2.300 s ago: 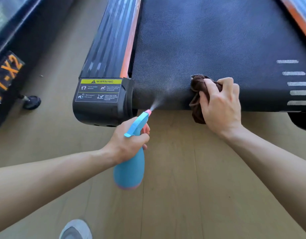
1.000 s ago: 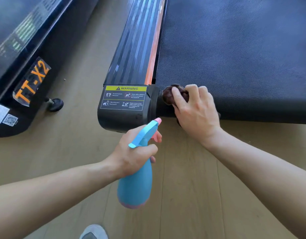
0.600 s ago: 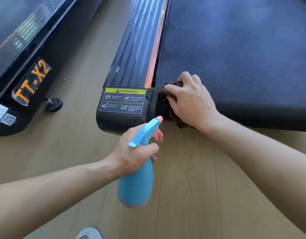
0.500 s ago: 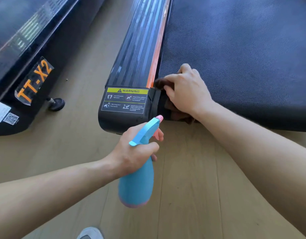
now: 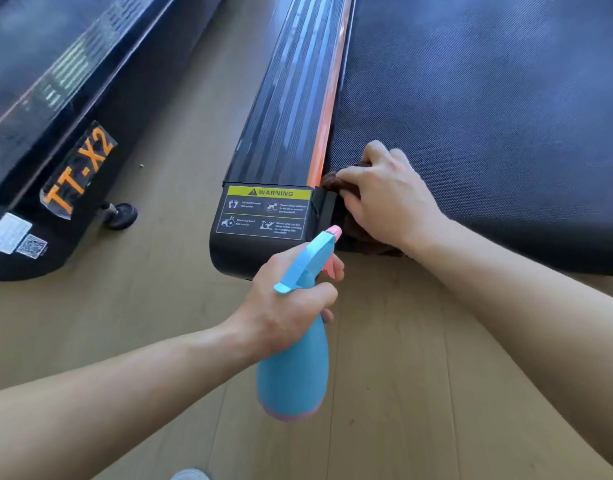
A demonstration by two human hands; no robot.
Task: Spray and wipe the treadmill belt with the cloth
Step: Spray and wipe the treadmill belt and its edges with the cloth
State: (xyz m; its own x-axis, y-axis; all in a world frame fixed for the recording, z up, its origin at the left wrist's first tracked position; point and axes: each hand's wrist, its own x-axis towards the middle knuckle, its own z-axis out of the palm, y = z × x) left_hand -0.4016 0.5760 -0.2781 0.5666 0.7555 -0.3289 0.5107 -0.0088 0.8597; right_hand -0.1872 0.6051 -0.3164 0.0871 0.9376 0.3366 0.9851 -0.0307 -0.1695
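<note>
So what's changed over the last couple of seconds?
The right hand slid the cloth leftward along the end of the belt into the corner beside the side rail. Spraying has stopped. The left hand still grips the spray bottle.

We stand in a gym: two treadmills, one (image 5: 291, 109) beside another (image 5: 45, 109), on wood-look flooring (image 5: 166, 306).

Single wide-angle view from the person's head, facing forward and steeply down at the near end of the treadmill belt (image 5: 488, 116) and the wooden floor (image 5: 402, 393); the left hand (image 5: 284, 306) and right hand (image 5: 384, 199) lie close below the lens.
</note>
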